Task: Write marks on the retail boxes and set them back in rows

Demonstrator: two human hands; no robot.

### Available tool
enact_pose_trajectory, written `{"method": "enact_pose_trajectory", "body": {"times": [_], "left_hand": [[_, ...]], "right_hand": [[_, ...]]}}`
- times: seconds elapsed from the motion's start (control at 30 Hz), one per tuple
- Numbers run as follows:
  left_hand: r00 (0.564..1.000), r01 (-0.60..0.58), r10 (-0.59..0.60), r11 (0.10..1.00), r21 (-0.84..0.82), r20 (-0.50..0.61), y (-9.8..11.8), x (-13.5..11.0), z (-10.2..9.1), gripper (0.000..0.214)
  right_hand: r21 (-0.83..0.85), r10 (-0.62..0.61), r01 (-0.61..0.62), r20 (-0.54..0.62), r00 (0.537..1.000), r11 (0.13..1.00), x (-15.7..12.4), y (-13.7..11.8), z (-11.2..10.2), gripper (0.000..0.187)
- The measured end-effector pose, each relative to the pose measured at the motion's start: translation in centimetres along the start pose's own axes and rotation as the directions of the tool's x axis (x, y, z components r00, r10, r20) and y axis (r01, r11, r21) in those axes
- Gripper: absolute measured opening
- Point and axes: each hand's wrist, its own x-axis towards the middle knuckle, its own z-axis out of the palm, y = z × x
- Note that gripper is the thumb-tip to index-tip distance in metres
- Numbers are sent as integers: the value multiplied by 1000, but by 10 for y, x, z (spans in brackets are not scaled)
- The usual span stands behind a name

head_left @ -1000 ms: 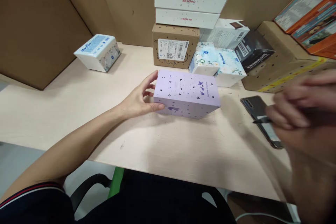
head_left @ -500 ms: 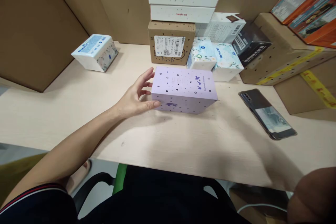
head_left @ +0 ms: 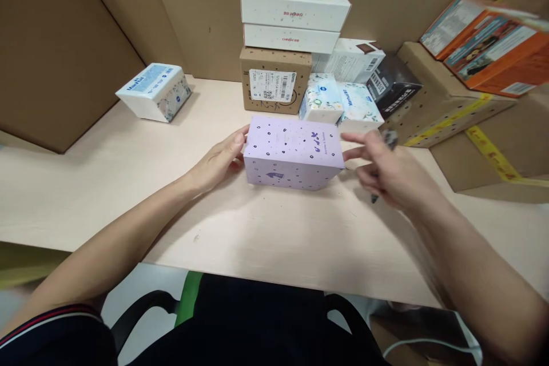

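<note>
A lilac cardboard box (head_left: 294, 146) with small dark marks lies lengthwise on the pale table. My left hand (head_left: 223, 157) is at its left end, thumb near the top edge and fingers lower down, partly hidden against the end face. My right hand (head_left: 386, 168), somewhat blurred, is close to the right end, its foremost fingers reaching towards the box. Its other fingers curl around a dark, slim, pen-like object (head_left: 390, 139), which shows above and below the hand; its middle is hidden.
Behind stand a brown carton (head_left: 274, 81) with two white boxes (head_left: 294, 17) on top, tissue packs (head_left: 359, 104) and a black box (head_left: 394, 88). Another tissue pack (head_left: 154, 91) lies left. Taped cartons (head_left: 454, 88) carrying orange packages (head_left: 497, 48) stand right. The front table edge (head_left: 257, 280) is near my body.
My right hand has come up from the lower right to the box with the pen-like object. My left thumb has moved from the box's front to its upper edge. The phone is out of sight.
</note>
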Motion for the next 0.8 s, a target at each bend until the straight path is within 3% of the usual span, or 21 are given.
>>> {"method": "enact_pose_trajectory", "body": {"times": [0.1, 0.2, 0.3, 0.4, 0.5, 0.6, 0.7, 0.8], "left_hand": [[1000, 20, -19, 999, -28, 22, 4, 0, 5, 68], [1000, -4, 6, 994, -108, 16, 7, -4, 8, 66], [993, -117, 114, 990, -77, -36, 9, -11, 10, 67], [968, -242, 238, 969, -39, -81, 6, -17, 11, 68], [932, -356, 347, 931, -80, -105, -4, -21, 11, 64], [895, -437, 421, 894, -100, -146, -17, -23, 11, 57], [886, -436, 404, 894, -106, -229, -24, -25, 11, 47], [901, -365, 302, 916, -169, -311, -22, -26, 14, 39]], "right_hand": [[88, 83, -92, 105, 991, 992, 2, 2, 20, 67], [128, 14, -20, 45, 999, 992, -3, -4, 27, 55], [205, -4, 6, -10, 1000, 979, -9, -8, 27, 51], [301, -7, 19, -42, 999, 954, -14, -4, 29, 60], [381, -5, 2, 7, 1000, 924, -17, 2, 35, 64], [428, 13, -43, 73, 997, 903, -20, 6, 43, 54], [438, 29, -68, 96, 995, 897, -24, 5, 48, 49], [440, 62, -107, 116, 991, 892, -27, 3, 50, 54]]}}
